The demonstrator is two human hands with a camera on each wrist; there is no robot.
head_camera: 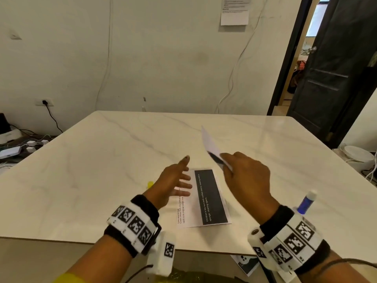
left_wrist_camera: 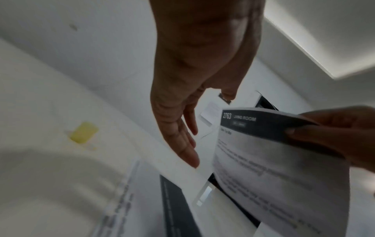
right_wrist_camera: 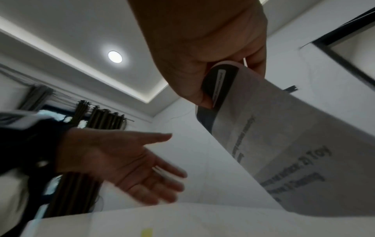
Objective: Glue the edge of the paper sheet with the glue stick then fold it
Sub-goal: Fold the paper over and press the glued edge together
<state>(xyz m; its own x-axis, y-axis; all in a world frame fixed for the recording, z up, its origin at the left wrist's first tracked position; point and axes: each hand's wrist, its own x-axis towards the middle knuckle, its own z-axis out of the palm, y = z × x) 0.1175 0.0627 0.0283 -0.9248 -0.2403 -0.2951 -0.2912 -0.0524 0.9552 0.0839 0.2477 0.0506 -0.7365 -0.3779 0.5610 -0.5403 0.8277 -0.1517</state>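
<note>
The paper sheet (head_camera: 212, 198) was white, printed with text and a dark band, and it lay partly on the table near the front edge. One half stayed flat; the other half stood lifted off the surface, its dark-banded end raised and curved over. The glue stick (head_camera: 306, 202) was blue with a white cap and stood upright, a touch tilted, on the table just right of the sheet and apart from it.

— Where am I working?
— In my home, a living room: marble-look table (head_camera: 122, 144), dark panelled door (head_camera: 330, 78) far right, curtains (right_wrist_camera: 97, 121), recessed ceiling light (right_wrist_camera: 115, 56), chargers and cables (head_camera: 30, 144) on the floor at left.
</note>
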